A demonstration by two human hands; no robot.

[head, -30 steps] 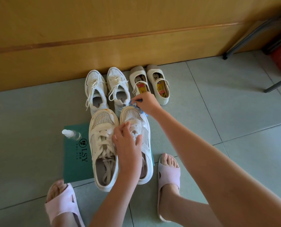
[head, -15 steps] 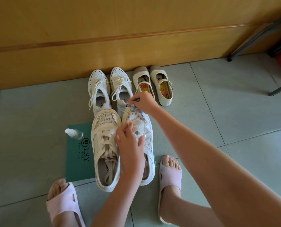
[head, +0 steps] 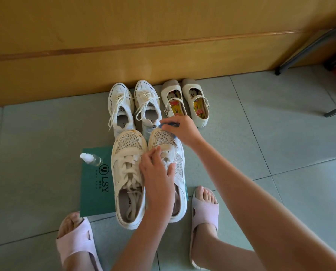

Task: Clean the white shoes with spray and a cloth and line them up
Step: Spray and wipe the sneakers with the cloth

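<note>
On the green card [head: 93, 184] in front of your feet, the big white pair stood side by side, and you were working the toe of the right-hand sneaker [head: 170, 141] with the blue cloth [head: 169, 125]. To do that stroke well, I judge you wanted short rubs along the toe rim, a clean fold of cloth turned outward, and steady downward weight so the shoe could not slide on the card. The left-hand sneaker [head: 129, 153] showed yellowish marks round its toe and looked to need the same. The spray bottle [head: 90, 159] sat on the card's far corner, well apart from both hands. A laced pair [head: 122, 106] and a strap pair [head: 197, 102] stood in a row against the wooden panel [head: 163, 55].

Your right hand [head: 182, 132] reached forward, fingers bunched and pinching the cloth against the toe cap. Your left hand [head: 157, 173] lay over the same shoe's laces, fingers spread and thumb out, pressing rather than gripping.
</note>
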